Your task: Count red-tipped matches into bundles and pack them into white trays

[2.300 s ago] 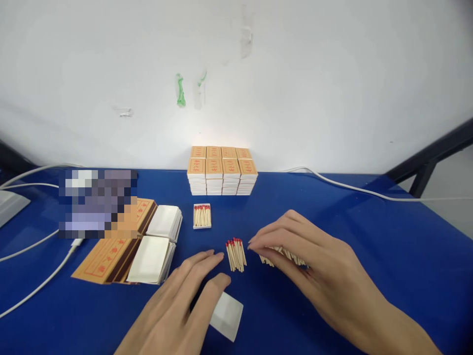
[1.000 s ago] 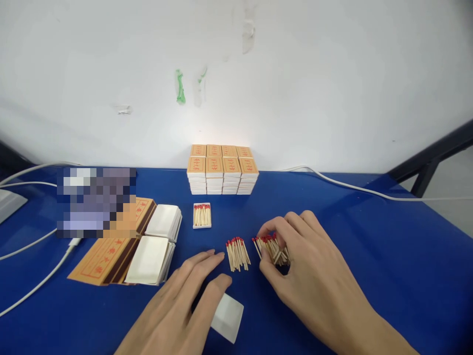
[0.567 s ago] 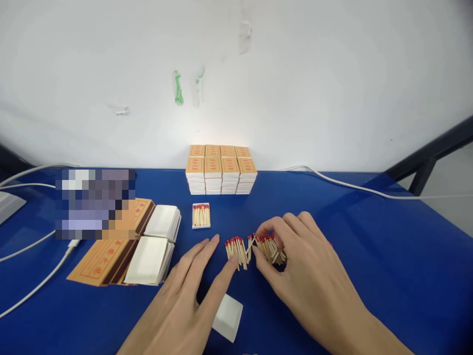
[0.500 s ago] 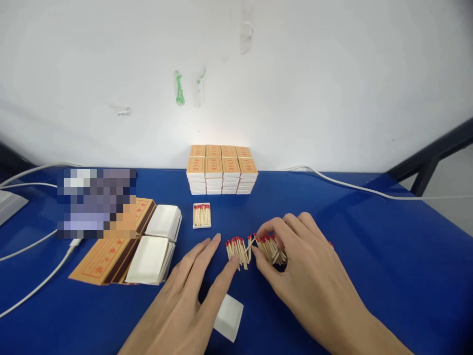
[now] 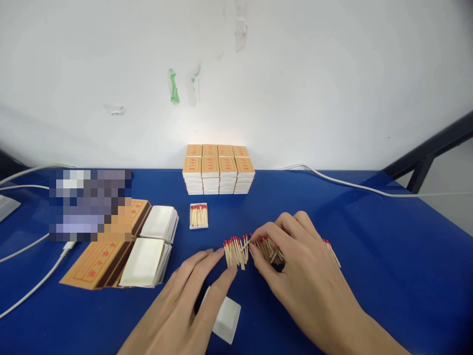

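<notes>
My right hand (image 5: 299, 276) curls over a loose heap of red-tipped matches (image 5: 268, 249) on the blue table, thumb and fingers pinched on them. A tidy small bundle of matches (image 5: 233, 251) lies just left of it. My left hand (image 5: 185, 301) lies flat with fingers stretched out, its fingertips touching the bundle's left side. An empty white tray (image 5: 225, 320) of a matchbox lies partly under the left hand. A filled matchbox tray (image 5: 198, 216) sits farther back. A few stray matches (image 5: 330, 249) lie right of the right hand.
Stacked closed matchboxes (image 5: 219, 170) stand against the white wall. Stacks of orange sleeves (image 5: 98, 259) and white trays (image 5: 153, 236) lie at the left beside a blurred patch. White cables (image 5: 33, 286) run along the left and along the back right (image 5: 351, 185).
My right hand drew the loose matches leftward toward the small bundle and curled over them. My left hand's fingers moved up to the bundle's left edge.
</notes>
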`<state>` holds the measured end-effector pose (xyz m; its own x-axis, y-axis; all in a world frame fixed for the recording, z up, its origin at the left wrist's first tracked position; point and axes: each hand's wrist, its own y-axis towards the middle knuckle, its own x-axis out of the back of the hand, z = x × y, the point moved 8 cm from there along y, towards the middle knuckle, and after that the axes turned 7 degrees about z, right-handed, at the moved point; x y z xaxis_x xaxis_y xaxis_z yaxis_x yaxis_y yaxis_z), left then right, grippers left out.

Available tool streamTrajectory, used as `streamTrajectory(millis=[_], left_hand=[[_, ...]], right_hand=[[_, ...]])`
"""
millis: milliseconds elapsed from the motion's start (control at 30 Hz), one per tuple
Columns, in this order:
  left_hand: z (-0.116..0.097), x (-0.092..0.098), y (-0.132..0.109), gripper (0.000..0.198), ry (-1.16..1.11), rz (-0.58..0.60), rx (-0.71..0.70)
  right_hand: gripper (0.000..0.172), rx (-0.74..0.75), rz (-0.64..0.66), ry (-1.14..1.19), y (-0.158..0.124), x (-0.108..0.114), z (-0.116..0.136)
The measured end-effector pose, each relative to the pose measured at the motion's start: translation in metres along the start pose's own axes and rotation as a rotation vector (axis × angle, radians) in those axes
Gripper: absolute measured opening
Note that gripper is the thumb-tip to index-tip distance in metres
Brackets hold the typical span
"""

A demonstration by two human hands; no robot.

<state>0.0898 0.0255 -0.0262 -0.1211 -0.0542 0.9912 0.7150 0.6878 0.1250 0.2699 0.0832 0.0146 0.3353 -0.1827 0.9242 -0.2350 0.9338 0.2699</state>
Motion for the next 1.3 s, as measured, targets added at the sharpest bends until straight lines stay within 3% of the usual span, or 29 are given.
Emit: streamTrajectory(millis=[633,900,1300], left_hand=[[-0.0010,0.0002,0.0042,0.080,0.083,0.034,-0.040],[-0.0020,-0.0026,0.0027,0.084,0.104,0.029,-0.047],[-0.0004,-0.0009,-0.0002,0.082,0.072,0.022,-0.034]], right_hand=[[0.020,0.042,-0.017,-0.066,-0.0038,0.0006,0.0035],[0.008,0.039,-0.045,-0.048,-0.0012,0.0018,0.0062],[0.018,0.018,0.064,0.036,0.0005,-0.0019,0.0008]])
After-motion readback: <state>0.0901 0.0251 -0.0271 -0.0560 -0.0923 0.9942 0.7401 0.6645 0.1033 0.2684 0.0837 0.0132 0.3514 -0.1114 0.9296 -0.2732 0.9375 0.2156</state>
